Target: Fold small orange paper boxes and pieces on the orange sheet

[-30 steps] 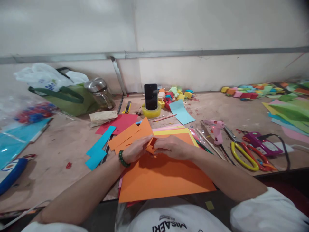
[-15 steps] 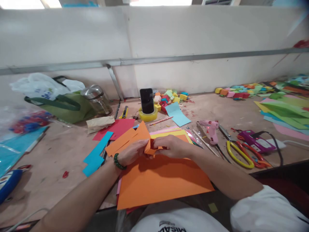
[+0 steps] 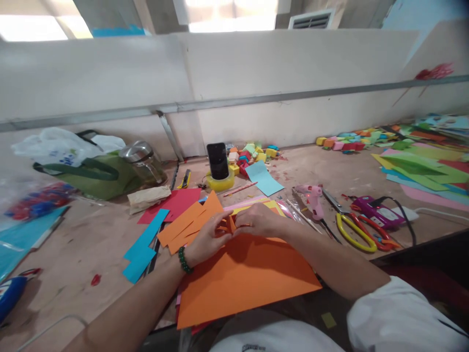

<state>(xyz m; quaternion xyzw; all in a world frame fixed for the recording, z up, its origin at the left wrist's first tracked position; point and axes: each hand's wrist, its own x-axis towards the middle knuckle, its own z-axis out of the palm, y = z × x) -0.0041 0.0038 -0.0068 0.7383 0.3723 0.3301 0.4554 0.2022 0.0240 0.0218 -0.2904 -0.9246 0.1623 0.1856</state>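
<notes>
Between my two hands is a small folded piece of orange paper [image 3: 230, 224], mostly covered by the fingers. My left hand [image 3: 209, 239], with a green bead bracelet at the wrist, is closed on its left side. My right hand [image 3: 258, 220] grips it from the right with bent fingers. Beneath both hands lies a large orange sheet [image 3: 249, 283] on top of a stack of coloured paper. Orange paper strips [image 3: 186, 220] lie just beyond my left hand, and blue paper pieces [image 3: 142, 249] are to their left.
A pink glue gun [image 3: 311, 199], scissors [image 3: 353, 230] and a purple device [image 3: 372, 212] with a cable sit on the right. Behind are a phone [image 3: 217, 161] on a tape roll [image 3: 220, 183] and small paper boxes [image 3: 252, 155]. A green bag [image 3: 98, 178] and a jar [image 3: 142, 161] stand back left.
My hands have closed further around the small orange paper, which now shows less between the fingers. The camera view has tilted up slightly, so the table sits lower.
</notes>
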